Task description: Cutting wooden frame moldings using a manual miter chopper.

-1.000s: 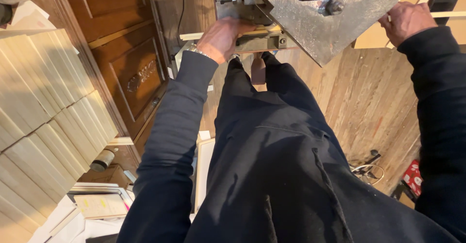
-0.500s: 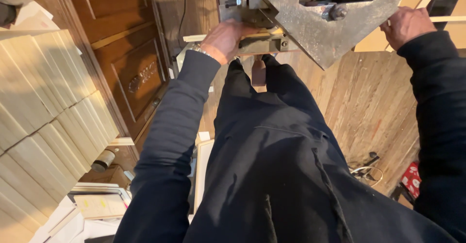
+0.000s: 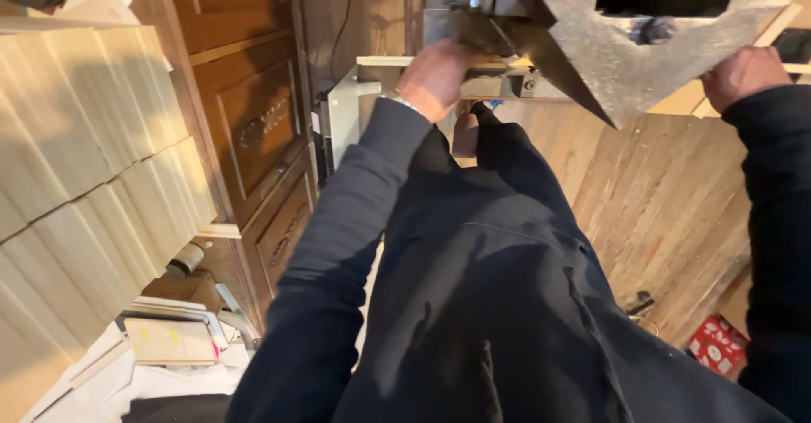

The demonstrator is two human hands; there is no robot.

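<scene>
I stand at a grey metal machine (image 3: pixel 625 43) with a triangular cast plate, and look down my dark clothes. My left hand (image 3: pixel 435 76) is closed over a pale wooden strip (image 3: pixel 380 61) that lies across the machine's left side. My right hand (image 3: pixel 743 76) grips what looks like the same strip (image 3: pixel 798 68) where it sticks out at the right. The fingertips of both hands are hidden behind the strip and the machine. A shoe tip (image 3: pixel 465 131) shows below the machine.
Pale boards (image 3: pixel 84 161) are stacked at the left, before dark wooden cabinet doors (image 3: pixel 245 110). A white stand leg (image 3: pixel 338 110) is under the machine. The floor is wooden planks (image 3: pixel 676 203), with a red patterned package (image 3: pixel 718 343) at the right and a box with coloured tabs (image 3: pixel 173 338) at the lower left.
The view has shifted a little, so the machine and both hands sit further right in the frame. Both hands keep the same hold on the strip.
</scene>
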